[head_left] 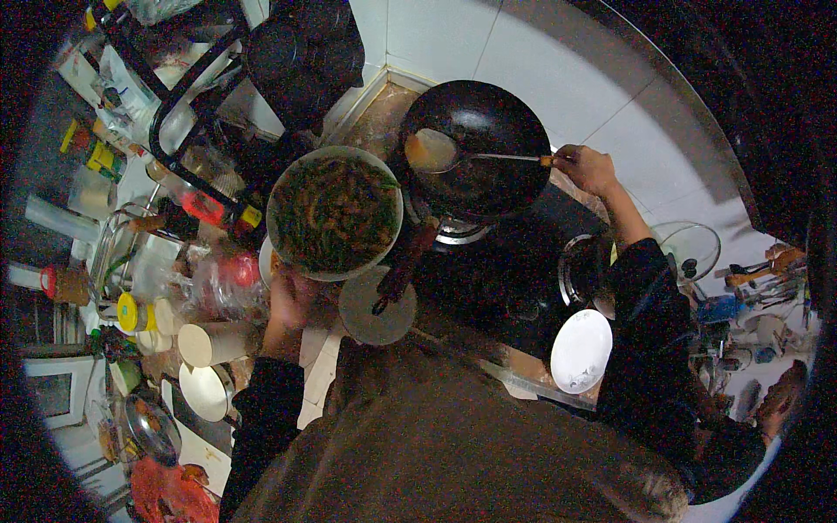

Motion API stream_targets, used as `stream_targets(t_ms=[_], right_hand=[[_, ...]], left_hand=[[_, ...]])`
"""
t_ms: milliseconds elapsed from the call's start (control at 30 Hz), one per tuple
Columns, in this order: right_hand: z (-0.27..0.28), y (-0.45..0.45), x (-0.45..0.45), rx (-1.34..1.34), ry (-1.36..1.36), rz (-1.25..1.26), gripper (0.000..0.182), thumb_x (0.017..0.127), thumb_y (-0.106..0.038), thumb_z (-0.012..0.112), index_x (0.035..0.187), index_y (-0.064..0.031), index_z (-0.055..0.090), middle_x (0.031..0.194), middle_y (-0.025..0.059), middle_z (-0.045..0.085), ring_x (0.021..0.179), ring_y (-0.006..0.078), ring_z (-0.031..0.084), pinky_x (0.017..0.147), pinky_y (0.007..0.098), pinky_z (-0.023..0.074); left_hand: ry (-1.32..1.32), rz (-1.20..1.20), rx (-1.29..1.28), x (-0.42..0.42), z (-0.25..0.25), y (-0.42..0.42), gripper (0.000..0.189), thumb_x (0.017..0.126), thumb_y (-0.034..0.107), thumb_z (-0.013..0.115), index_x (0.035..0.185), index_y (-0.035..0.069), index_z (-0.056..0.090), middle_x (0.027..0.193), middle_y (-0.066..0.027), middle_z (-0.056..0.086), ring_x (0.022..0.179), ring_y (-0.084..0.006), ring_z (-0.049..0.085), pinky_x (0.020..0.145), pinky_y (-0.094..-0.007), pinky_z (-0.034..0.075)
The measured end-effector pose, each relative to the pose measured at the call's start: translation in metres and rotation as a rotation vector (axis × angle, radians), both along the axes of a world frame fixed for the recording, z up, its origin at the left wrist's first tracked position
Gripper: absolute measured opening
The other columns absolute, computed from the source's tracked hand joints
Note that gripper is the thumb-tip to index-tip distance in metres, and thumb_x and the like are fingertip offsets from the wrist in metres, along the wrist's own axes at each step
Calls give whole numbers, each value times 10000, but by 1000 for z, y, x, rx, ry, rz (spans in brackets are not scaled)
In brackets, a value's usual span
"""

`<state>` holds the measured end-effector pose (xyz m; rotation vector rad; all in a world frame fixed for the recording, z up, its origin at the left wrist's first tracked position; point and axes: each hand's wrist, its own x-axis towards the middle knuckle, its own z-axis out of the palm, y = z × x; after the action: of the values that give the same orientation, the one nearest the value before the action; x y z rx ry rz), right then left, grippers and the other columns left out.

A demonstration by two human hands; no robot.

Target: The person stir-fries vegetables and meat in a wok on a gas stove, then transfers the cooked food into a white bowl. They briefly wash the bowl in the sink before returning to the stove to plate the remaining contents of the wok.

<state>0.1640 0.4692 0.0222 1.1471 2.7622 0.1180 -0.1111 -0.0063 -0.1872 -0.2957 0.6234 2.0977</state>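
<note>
My left hand (288, 297), blurred, grips the lower left rim of a large round bowl (400, 225). The bowl holds a dark heap of cooked green and brown food (333, 212). My fingers under it are partly hidden. Up and to the right, my right hand (585, 168) is closed around the handle end of a metal ladle (503, 157). The ladle's head, with pale yellowish contents (430, 150), lies within a black wok (484, 118) on the gas stove. The wok's dark handle (399, 271) points toward me, over a grey round disc (353, 314).
A white oval plate (582, 353) rests at the stove's front right, near a second burner (575, 271). Jars, plastic bags and tubs (203, 343) crowd the left counter beside a black rack (157, 131). A glass lid (696, 252) and hanging utensils (765, 268) are at right.
</note>
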Motion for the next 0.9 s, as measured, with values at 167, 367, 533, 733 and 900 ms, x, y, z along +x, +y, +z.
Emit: stream_targets(t_ms=[167, 367, 533, 733, 900], right_hand=[[-2, -2, 9, -171, 174, -33, 356, 866, -456, 582, 1066, -175, 668, 950, 66, 695, 866, 243, 665, 737, 356, 495], [51, -26, 24, -20, 259, 29, 239, 866, -399, 568, 1004, -237, 676, 903, 106, 688, 850, 313, 662, 726, 431, 508], [106, -79, 22, 74, 349, 127, 194, 842, -305, 609, 992, -200, 674, 907, 100, 683, 829, 302, 651, 751, 404, 464], [131, -135, 10, 426, 416, 369, 194, 819, -241, 630, 1000, -178, 664, 853, 44, 622, 819, 245, 579, 749, 381, 367], [138, -148, 8, 727, 485, 507, 251, 757, -213, 668, 1006, -193, 664, 870, 14, 595, 817, 221, 559, 753, 379, 356]], left_hand=[[154, -67, 48, 6, 3, 2, 417, 919, 343, 473, 1229, 67, 510, 1137, -97, 593, 994, -230, 579, 846, -374, 497], [327, -74, -169, 26, 33, 20, 564, 873, 394, 526, 1325, 69, 433, 1307, -121, 504, 1168, -286, 497, 957, -433, 430], [180, -185, -145, 32, 43, 20, 560, 865, 367, 537, 1323, 63, 432, 1313, -104, 503, 1191, -289, 490, 1019, -437, 391], [323, -150, -122, 37, 55, 33, 495, 868, 268, 536, 1311, 69, 440, 1314, -82, 506, 1199, -278, 490, 1031, -440, 380], [340, -126, -18, 39, 58, 40, 506, 851, 245, 559, 1314, 83, 440, 1315, -71, 509, 1196, -274, 494, 1032, -446, 381]])
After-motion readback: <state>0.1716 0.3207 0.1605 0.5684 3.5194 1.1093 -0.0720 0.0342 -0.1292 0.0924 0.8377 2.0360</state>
